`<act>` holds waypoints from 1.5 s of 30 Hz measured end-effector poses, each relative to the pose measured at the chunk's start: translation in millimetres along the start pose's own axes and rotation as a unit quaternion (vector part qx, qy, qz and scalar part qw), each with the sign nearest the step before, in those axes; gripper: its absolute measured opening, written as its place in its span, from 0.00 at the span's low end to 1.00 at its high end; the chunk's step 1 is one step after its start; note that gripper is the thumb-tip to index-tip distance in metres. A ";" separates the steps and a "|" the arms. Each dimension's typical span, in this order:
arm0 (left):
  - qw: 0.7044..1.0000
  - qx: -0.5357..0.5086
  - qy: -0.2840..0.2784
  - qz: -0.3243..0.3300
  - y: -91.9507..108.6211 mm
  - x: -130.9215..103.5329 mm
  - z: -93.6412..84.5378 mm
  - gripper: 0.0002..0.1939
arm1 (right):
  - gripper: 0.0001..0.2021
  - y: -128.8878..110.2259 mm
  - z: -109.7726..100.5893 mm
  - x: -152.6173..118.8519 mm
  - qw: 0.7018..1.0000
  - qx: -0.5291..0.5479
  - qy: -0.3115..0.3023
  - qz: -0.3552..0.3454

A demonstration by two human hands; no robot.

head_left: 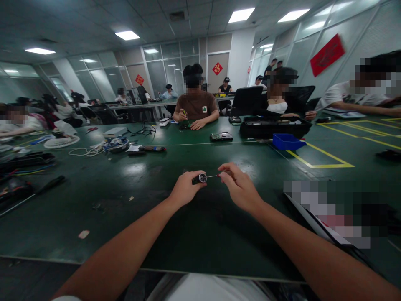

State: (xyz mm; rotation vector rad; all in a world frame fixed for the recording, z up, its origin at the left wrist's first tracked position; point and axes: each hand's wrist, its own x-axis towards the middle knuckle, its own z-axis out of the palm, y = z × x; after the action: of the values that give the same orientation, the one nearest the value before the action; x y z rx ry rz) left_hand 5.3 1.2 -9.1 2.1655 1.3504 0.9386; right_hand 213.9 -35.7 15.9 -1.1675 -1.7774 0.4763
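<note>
My left hand (185, 188) is closed around a small dark cylinder (202, 178). The cylinder's round, silver-rimmed end faces me, and its inner parts are too small to make out. In my right hand (239, 184) is a thin screwdriver (214, 176), pinched between thumb and fingers. Its slim metal shaft points left and its tip meets the cylinder's right side; a bit of red shows by my fingertips, while the rest of the handle is hidden. Both hands are above the green table (200, 234).
Left lie a long black-handled screwdriver (52, 184), a tangle of cables (114, 145) and a dark pen-like tool (152, 149). Ahead are a hard drive (221, 136), a blue bin (286, 142) and a black tray (269, 128). Across the table, a person in brown (196, 106) works. Papers (326, 221) lie right.
</note>
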 end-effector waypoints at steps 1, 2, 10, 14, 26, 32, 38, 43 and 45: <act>1.000 0.000 -0.001 0.001 -0.2 0.0 0.0 0.19 | 0.12 -0.5 -0.2 0.1 1.000 -0.007 -0.005 0.002; 1.000 0.001 -0.003 0.004 -0.2 -0.1 0.1 0.19 | 0.13 -0.9 -0.4 0.4 1.000 -0.013 -0.005 0.005; 1.000 0.009 -0.005 0.010 2.4 -0.4 -1.1 0.19 | 0.09 0.7 4.1 0.9 0.997 0.036 0.054 0.031; 1.000 0.011 0.001 0.015 3.1 -0.9 -1.5 0.19 | 0.12 5.2 9.2 3.5 0.985 0.138 0.087 0.056; 0.999 0.012 0.024 0.036 3.1 1.2 -4.5 0.20 | 0.13 21.9 10.1 16.4 0.879 0.410 0.112 0.215; 0.999 0.019 0.011 0.037 7.1 -0.5 -5.0 0.18 | 0.13 20.2 11.9 13.0 0.943 0.284 0.125 0.122; 0.999 0.029 0.017 0.031 6.2 -0.2 -4.5 0.18 | 0.12 13.3 9.4 7.8 0.974 0.183 0.117 0.064; 0.999 0.042 0.018 0.026 3.9 0.3 -3.7 0.17 | 0.13 4.1 4.1 3.7 0.989 0.107 0.095 0.037; 0.999 0.043 0.019 0.024 2.6 0.3 -2.9 0.17 | 0.13 1.3 1.6 2.4 0.994 0.061 0.089 0.033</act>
State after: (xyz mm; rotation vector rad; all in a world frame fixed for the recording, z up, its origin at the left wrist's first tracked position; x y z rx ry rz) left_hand 4.8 0.3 -5.2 2.2650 1.3860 0.9609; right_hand 212.9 -32.7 15.3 -1.1486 -1.5396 0.4959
